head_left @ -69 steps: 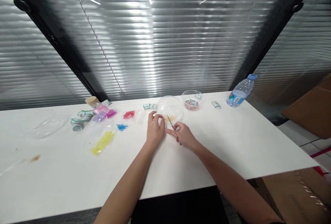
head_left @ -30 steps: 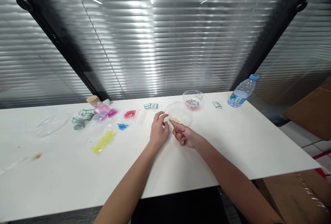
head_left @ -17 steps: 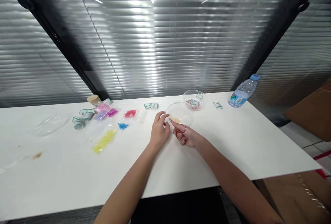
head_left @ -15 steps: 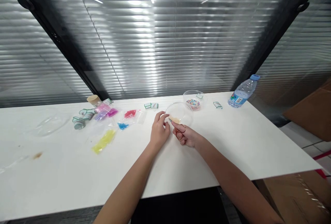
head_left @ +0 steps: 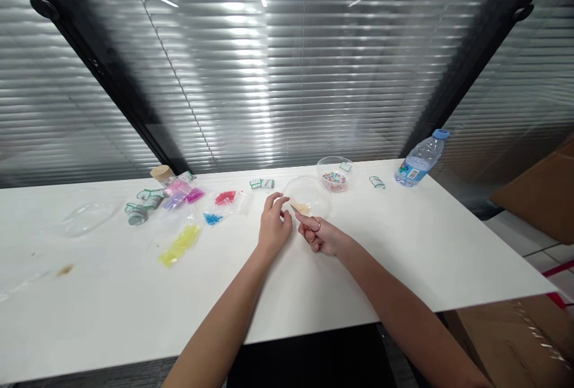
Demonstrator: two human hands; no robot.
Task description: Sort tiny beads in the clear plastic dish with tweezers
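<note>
My right hand (head_left: 320,234) is closed round a small pair of scissors (head_left: 315,224), its thin tip pointing up and left. Just left of it, my left hand (head_left: 275,225) rests at the near left rim of a clear bowl, fingers curled; whatever it may pinch is too small to make out. The clear bowl (head_left: 329,196) holds a few pale yellow bits (head_left: 301,207) at its bottom. Behind and to the right, a second clear bowl (head_left: 355,174) contains multicoloured beads (head_left: 335,180) and a small labelled piece.
Bags of red (head_left: 225,198), blue (head_left: 212,219) and yellow beads (head_left: 180,245) lie left on the white table (head_left: 134,310), near pink and purple ones (head_left: 177,195). A water bottle (head_left: 421,159) stands at the back right. Labelled rolls (head_left: 136,214) and a clear lid (head_left: 85,219) lie far left.
The clear bowl with the yellow bits has shifted slightly left. Both hands have moved very slightly left, the scissors still in my right hand.
</note>
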